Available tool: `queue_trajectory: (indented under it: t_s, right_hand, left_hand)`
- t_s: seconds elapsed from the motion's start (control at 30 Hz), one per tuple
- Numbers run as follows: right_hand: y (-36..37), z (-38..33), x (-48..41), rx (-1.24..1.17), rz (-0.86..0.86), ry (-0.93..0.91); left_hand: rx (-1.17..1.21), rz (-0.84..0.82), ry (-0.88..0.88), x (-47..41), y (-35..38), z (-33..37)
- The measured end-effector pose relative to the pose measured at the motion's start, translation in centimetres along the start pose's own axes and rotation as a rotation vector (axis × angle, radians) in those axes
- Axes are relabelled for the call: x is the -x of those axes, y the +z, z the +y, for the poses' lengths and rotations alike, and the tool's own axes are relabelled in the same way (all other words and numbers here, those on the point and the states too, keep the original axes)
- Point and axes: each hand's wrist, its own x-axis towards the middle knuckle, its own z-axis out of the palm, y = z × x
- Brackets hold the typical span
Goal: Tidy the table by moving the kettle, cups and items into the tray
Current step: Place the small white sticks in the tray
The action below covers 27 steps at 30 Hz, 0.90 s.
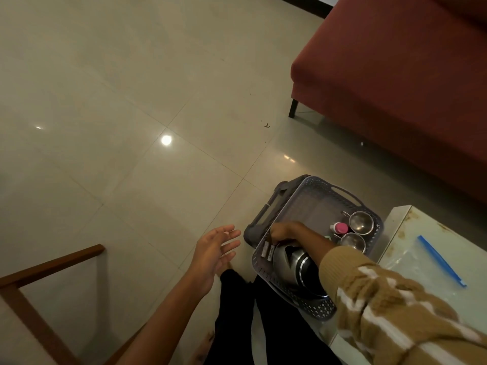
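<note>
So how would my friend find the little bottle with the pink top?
Find the big red sofa, then look below it to the grey tray beside the white table. Inside, next to two shiny metal cups, sits a small bottle. Its top is the only pink thing there.

**Dim, Warm and Soft**

Lit weakly from overhead, with one bright round glare spot and a fainter one mirrored on the glossy floor [105,75]. Yellowish cast throughout. Murky, almost black beneath the red sofa [395,75] and along the bottom edge. Only dull highlights on the kettle [292,262] and the steel cups [361,222]. Soft, compressed detail everywhere, most smeared on the striped sleeve [395,306]. Tile lines bowed toward the corners by wide-angle stretch.
</note>
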Motion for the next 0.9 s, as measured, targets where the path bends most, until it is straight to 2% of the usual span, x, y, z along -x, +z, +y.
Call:
queue_trajectory:
  t_s: [0.13,0.3,0.43,0.53,0.7,0.9]
  right_hand:
    - [0.6,-0.7,0.1,0.092,-0.106,0.009]
    - [0.7,-1.6,0.8,0.161,-0.134,0.015]
    - [0.2,-1.5,1.8,0.159,-0.039,-0.029]
    - [-0.8,-1.7,4.2,0.069,0.111,-0.062]
    - [-0.6,-1.6,11.3,-0.341,0.509,-0.233]
    - [3.7,-1.9,19.2,-0.945,0.741,-0.408]
  left_hand:
    - [0.005,-0.002,-0.013,0.2,0.5,-0.1]
    - [0.001,-0.005,-0.014,0.4,1.1,-0.2]
    - [-0.021,-0.019,0.011,0.9,1.6,0.1]
    - [-0.028,-0.027,0.036,1.5,2.0,0.4]
    - [-0.069,-0.029,0.085,2.8,3.3,0.4]
    - [-0.175,-0.068,0.159,6.1,5.9,-0.7]
